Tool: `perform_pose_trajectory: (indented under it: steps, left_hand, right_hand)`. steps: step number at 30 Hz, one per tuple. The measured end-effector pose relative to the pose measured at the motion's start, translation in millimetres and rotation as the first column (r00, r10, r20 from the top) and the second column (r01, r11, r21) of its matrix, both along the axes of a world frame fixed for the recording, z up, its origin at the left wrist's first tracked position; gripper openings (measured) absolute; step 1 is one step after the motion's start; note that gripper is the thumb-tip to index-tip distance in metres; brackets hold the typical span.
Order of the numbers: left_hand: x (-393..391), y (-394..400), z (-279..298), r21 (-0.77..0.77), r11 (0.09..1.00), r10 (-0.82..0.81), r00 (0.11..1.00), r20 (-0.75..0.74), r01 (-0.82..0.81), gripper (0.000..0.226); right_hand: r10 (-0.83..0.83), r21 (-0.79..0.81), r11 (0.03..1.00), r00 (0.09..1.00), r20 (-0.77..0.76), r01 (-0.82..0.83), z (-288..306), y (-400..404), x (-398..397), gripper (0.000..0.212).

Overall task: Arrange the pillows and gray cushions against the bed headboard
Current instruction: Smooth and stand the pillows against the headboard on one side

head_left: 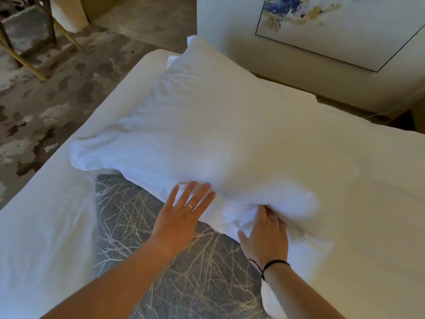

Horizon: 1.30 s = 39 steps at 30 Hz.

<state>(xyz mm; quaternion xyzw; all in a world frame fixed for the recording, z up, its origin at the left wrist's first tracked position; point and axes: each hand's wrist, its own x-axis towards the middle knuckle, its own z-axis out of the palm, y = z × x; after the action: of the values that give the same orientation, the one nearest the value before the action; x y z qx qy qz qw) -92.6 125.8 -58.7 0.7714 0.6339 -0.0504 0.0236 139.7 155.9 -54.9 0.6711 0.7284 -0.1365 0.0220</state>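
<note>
Head view: white pillow (pixel 207 139) lying flat across the bed (pixel 43 226), far end near the headboard (pixel 299 88), near edge overlapping a gray cushion (pixel 184 261). Left hand (pixel 181 215) flat, fingers spread against the pillow's edge; right hand (pixel 264 233) gripping bunched pillowcase. Best pushed evenly, both hands level, keeping the pillow square.

A large white pillow (pixel 207 139), creased, lies flat beyond both hands, its near edge under their fingers. A gray cushion (pixel 174 261) with a pale branch pattern lies beneath the forearms, partly tucked under the pillow.
</note>
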Motion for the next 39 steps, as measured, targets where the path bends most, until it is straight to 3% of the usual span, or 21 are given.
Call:
perform_pose_trajectory:
  steps: [4,9,11,14,15,23,27,31,39]
  left_hand:
    - [-10,48,-9,0.123,0.985,-0.109,0.989,-0.101,0.121,0.095]
    - [-12,103,-7,0.31,0.877,-0.317,0.927,-0.198,0.366,0.055]
    - [-9,116,-9,0.332,0.844,-0.369,0.905,-0.212,0.421,0.043]
    - [-3,119,-12,0.251,0.877,-0.371,0.909,-0.191,0.411,0.033]
    - [-1,117,-12,0.205,0.898,-0.357,0.918,-0.173,0.388,0.029]
    - [5,84,19,-0.018,0.973,-0.23,0.962,-0.148,0.23,0.038]
    - [24,60,65,-0.098,0.96,-0.274,0.95,-0.149,0.262,0.034]
    - [54,40,116,-0.145,0.912,-0.398,0.913,-0.084,0.384,0.021]
    - [164,-42,183,-0.22,0.736,-0.643,0.763,0.072,0.64,0.028]
  right_hand:
    - [-0.024,0.023,0.999,0.997,0.079,0.023,-8,29,-5,0.086]
    - [0.083,0.021,0.996,0.973,0.214,-0.089,-27,41,-3,0.1]
    - [0.12,0.06,0.988,0.96,0.255,-0.139,-34,44,-3,0.077]
    - [0.167,0.025,0.983,0.95,0.263,-0.179,-41,50,-8,0.022]
    - [0.155,-0.005,0.987,0.959,0.237,-0.158,-42,50,-10,0.015]
    - [0.021,-0.037,0.999,1.0,-0.006,-0.022,-21,11,-7,0.028]
    - [-0.002,-0.024,1.0,0.999,-0.049,0.001,25,-8,21,0.028]
    - [0.054,0.015,0.998,0.999,0.001,-0.054,93,-33,67,0.008]
    - [-0.011,0.232,0.972,0.984,0.179,-0.031,194,-117,179,0.037]
